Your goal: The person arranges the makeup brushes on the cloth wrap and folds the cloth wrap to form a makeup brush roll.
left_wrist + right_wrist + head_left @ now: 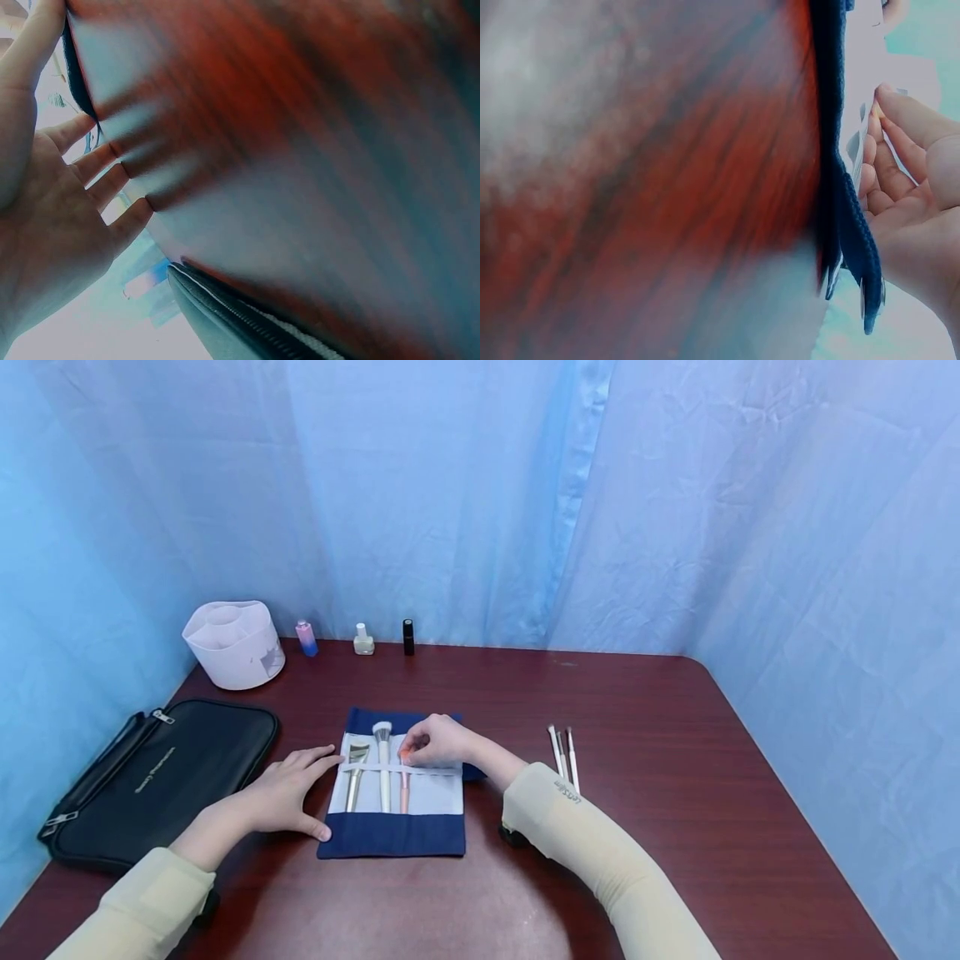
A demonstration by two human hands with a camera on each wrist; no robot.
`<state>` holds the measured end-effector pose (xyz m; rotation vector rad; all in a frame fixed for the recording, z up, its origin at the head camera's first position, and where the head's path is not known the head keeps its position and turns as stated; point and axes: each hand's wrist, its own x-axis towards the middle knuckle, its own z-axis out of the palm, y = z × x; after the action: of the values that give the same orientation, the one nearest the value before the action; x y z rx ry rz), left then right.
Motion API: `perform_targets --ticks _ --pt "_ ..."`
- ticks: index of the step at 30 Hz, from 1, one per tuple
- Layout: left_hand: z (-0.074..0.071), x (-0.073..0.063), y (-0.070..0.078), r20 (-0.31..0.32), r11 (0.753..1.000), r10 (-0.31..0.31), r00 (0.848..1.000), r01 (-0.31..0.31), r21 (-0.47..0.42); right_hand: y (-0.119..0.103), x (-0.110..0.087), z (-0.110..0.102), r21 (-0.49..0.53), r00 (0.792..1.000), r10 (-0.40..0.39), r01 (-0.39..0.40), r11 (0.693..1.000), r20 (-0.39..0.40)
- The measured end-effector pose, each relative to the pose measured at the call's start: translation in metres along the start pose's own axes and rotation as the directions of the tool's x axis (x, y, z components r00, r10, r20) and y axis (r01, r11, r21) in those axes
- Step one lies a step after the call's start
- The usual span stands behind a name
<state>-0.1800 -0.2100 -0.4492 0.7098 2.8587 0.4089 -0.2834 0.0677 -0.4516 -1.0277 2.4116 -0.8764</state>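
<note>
A navy brush roll (397, 837) with a pale lining lies unfolded on the table. Its white strap (442, 770) crosses three makeup brushes: a flat silvery one (352, 789), a white one (384, 777) with a fluffy head, and a pink one (405, 797). My right hand (441, 740) pinches the pink brush near its head, thumb against the curled fingers; the hand partly covers that head. At the roll's left edge, my left hand (288, 789) rests with spread fingers, its fingertips on the border. The left wrist view shows these fingers (112, 184) extended.
Left of the roll lies a black zipped case (187, 777). Behind it stand a white round organizer (234, 652), a pink-blue bottle (307, 639), a nail polish bottle (363, 642) and a black lipstick tube (408, 637). Three slim brushes (573, 764) lie beyond my right forearm.
</note>
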Motion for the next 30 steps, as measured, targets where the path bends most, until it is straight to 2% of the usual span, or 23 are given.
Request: perform_targets --ticks 7,13,22,26,30 --pt "0.0 0.001 0.002 -0.01 1.0 0.009 1.0 -0.009 0.001 0.001 -0.003 -0.007 0.049 1.0 -0.017 0.017 0.999 -0.01" --pt "0.001 0.0 0.001 -0.015 1.0 0.011 1.0 -0.011 0.005 -0.009 -0.019 -0.029 0.072 0.997 -0.018 0.023 0.997 -0.07" --pt "0.003 0.0 0.0 -0.022 1.0 0.012 1.0 -0.012 0.002 -0.015 -0.067 -0.071 -0.006 0.974 -0.067 0.067 0.998 -0.215" --pt "0.004 0.001 0.0 -0.029 1.0 0.015 0.999 -0.015 0.004 -0.006 -0.088 -0.083 -0.039 0.959 -0.076 0.067 0.997 -0.275" --pt "0.003 0.0 -0.001 -0.025 1.0 0.012 1.0 -0.012 0.008 0.008 -0.107 -0.09 -0.079 0.951 -0.054 0.031 0.996 -0.304"
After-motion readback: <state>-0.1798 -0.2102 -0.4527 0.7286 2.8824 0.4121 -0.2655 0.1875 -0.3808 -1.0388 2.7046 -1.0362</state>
